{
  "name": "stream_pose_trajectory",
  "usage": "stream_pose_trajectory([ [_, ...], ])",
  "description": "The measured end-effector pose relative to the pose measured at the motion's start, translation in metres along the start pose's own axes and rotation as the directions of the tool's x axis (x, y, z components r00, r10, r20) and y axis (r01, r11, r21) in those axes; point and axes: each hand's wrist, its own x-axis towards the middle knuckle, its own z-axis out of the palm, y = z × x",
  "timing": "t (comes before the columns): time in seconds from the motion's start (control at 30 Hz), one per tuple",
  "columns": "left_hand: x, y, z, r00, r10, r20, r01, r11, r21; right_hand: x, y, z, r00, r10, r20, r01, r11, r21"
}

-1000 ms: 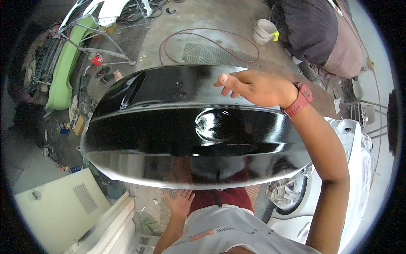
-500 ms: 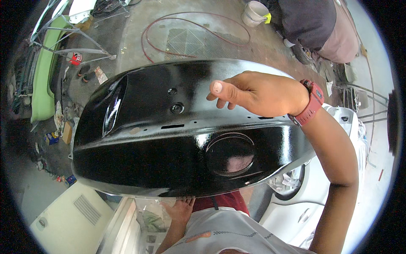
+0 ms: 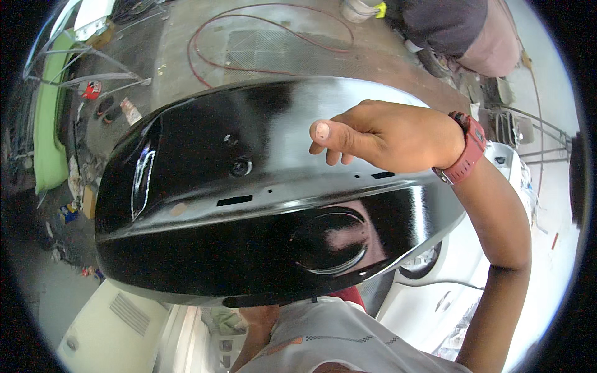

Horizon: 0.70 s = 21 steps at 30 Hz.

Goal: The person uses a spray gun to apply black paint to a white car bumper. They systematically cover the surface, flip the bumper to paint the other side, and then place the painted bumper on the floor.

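A large glossy black car body panel [image 3: 205, 248] fills the middle of the view, with a round recess [image 3: 329, 242] and small holes in it. My right hand [image 3: 385, 133], a red watch [image 3: 466, 155] on its wrist, lies on the panel's upper face with fingers curled and thumb stretched out. My left hand [image 3: 256, 316] is below the panel's near edge; only a small part of it and the forearm shows, the rest is hidden by the panel.
On the concrete floor beyond lie a red hose [image 3: 267, 43], a green bumper [image 3: 46, 124] at the left and a red can [image 3: 92, 90]. Another person [image 3: 454, 31] stands at the top right beside a white bucket [image 3: 357, 9]. White body parts [image 3: 460, 273] lie at the lower right.
The black panel has tilted and come closer, showing more of its upper face. My right hand now lies nearer the panel's middle. My left hand has gone under the panel's edge.
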Motion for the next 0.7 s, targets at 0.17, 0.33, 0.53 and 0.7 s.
stream_pose_trajectory([
  [0.17,0.004,-0.002,-0.010,0.994,-0.109,0.011,0.110,0.982,-0.155,-0.030,0.023,-0.004,0.995,0.044,-0.085,-0.035,0.993,0.111],
  [0.33,0.004,-0.003,-0.016,0.990,-0.132,0.053,0.140,0.969,-0.203,-0.049,0.036,0.001,0.987,0.146,-0.072,-0.136,0.983,0.126],
  [0.53,0.005,-0.008,-0.012,0.974,-0.115,0.197,0.177,0.925,-0.335,-0.062,0.033,0.018,0.986,0.085,-0.142,-0.099,0.991,-0.093],
  [0.7,0.009,0.002,-0.024,1.000,0.006,0.000,-0.005,0.879,-0.476,-0.055,0.026,0.036,0.982,0.042,-0.181,-0.069,0.987,-0.146],
])
